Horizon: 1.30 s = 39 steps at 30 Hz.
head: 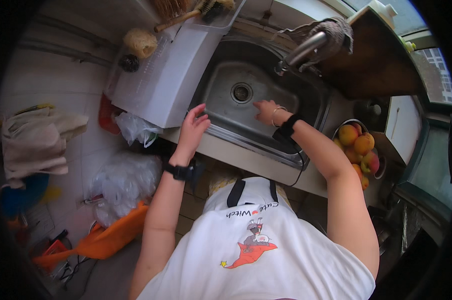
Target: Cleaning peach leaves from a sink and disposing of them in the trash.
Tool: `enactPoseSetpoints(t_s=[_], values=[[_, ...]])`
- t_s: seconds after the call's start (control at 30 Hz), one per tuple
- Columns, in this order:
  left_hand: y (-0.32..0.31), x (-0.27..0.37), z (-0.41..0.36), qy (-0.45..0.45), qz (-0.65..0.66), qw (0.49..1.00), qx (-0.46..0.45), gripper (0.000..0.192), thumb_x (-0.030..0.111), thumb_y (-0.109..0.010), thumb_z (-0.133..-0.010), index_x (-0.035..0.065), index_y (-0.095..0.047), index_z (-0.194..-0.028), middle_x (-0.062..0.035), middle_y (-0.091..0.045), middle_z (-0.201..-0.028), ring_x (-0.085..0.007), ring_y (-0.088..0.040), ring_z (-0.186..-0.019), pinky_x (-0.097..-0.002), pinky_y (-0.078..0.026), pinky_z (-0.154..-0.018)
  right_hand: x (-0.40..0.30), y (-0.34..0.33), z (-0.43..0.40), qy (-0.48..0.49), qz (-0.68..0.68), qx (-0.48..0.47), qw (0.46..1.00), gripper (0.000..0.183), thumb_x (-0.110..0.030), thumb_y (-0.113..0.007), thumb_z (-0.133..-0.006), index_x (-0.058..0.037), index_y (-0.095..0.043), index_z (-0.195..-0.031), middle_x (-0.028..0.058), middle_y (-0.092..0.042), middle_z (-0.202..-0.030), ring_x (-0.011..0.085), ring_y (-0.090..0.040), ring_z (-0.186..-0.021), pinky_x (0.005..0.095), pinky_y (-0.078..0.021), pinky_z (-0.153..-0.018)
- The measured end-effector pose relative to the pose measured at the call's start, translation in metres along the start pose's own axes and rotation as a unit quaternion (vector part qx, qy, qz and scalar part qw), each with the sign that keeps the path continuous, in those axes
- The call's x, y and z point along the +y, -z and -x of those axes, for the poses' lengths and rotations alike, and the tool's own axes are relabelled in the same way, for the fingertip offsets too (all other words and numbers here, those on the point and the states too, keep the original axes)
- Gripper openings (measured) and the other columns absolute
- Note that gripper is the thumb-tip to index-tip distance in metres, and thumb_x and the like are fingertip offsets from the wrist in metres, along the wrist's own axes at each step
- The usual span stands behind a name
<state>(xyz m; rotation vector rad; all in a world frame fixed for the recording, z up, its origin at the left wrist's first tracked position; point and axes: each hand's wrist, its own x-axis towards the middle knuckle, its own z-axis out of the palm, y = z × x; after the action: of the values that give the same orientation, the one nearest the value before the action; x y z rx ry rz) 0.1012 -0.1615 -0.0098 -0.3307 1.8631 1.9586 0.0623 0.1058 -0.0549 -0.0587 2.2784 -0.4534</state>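
Note:
A stainless steel sink (261, 80) lies in front of me, its round drain (241, 92) near the middle of the basin. My right hand (268, 111) reaches over the basin just right of the drain, fingers partly bent; it holds nothing that I can see. A bracelet and a black wrist strap are on that arm. My left hand (194, 129) is raised near the sink's front left corner, its fingers apart and holding nothing. Above the basin's far right side the metal faucet (306, 48) has a grey cloth (336, 35) draped on it.
Left of the sink stands a white box (166, 75) with a loofah (140, 42) and brushes (190, 15) by it. A bowl of peaches (362, 144) is on the right; a dark board (379, 56) leans behind the faucet. Plastic bags (126, 183) hang at the left.

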Motion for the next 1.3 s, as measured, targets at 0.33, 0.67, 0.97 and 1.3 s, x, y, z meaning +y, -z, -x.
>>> enactPoseSetpoints(t_s=[0.33, 0.67, 0.97, 1.3], values=[[0.02, 0.01, 0.03, 0.005, 0.034, 0.998, -0.051, 0.05, -0.002, -0.054, -0.083, 0.0022, -0.039, -0.131, -0.0074, -0.045, -0.132, -0.0171, -0.049, -0.115, -0.0291, -0.041, -0.093, -0.008, -0.094, -0.17, -0.018, 0.172, 0.136, 0.976, 0.056, -0.016, -0.05, -0.083, -0.0128, -0.035, -0.138, 0.0105, -0.026, -0.147, 0.03, -0.026, -0.134, 0.0478, -0.0278, -0.104], [0.012, 0.013, 0.017, 0.008, 0.031, 0.996, -0.086, 0.051, 0.0, -0.053, -0.085, 0.0036, -0.038, -0.133, -0.0093, -0.046, -0.13, -0.0212, -0.051, -0.116, -0.0313, -0.04, -0.095, 0.002, -0.1, -0.188, -0.053, 0.129, 0.107, 0.984, 0.058, -0.016, -0.047, -0.083, -0.0199, -0.036, -0.14, 0.0103, -0.003, -0.154, 0.0344, -0.006, -0.141, 0.0527, -0.0108, -0.111], [-0.004, 0.018, 0.015, 0.005, 0.003, 0.997, -0.075, 0.048, 0.001, -0.053, -0.085, 0.0019, -0.039, -0.131, -0.0121, -0.048, -0.126, -0.0225, -0.054, -0.11, -0.0336, -0.041, -0.096, 0.006, -0.096, -0.195, -0.046, 0.155, 0.081, 0.983, 0.059, -0.026, -0.046, -0.086, -0.0236, -0.032, -0.143, 0.0092, 0.0, -0.155, 0.0361, -0.002, -0.141, 0.0572, -0.0076, -0.109], [-0.019, 0.019, 0.023, -0.015, 0.01, 0.999, -0.046, 0.05, 0.003, -0.055, -0.085, 0.0012, -0.038, -0.132, -0.0127, -0.048, -0.125, -0.023, -0.055, -0.11, -0.0342, -0.041, -0.097, 0.017, -0.06, -0.152, -0.064, 0.05, 0.121, 0.989, 0.042, -0.031, -0.063, -0.078, -0.016, -0.059, -0.116, 0.0148, -0.04, -0.135, 0.034, -0.035, -0.128, 0.0453, -0.0314, -0.102]])
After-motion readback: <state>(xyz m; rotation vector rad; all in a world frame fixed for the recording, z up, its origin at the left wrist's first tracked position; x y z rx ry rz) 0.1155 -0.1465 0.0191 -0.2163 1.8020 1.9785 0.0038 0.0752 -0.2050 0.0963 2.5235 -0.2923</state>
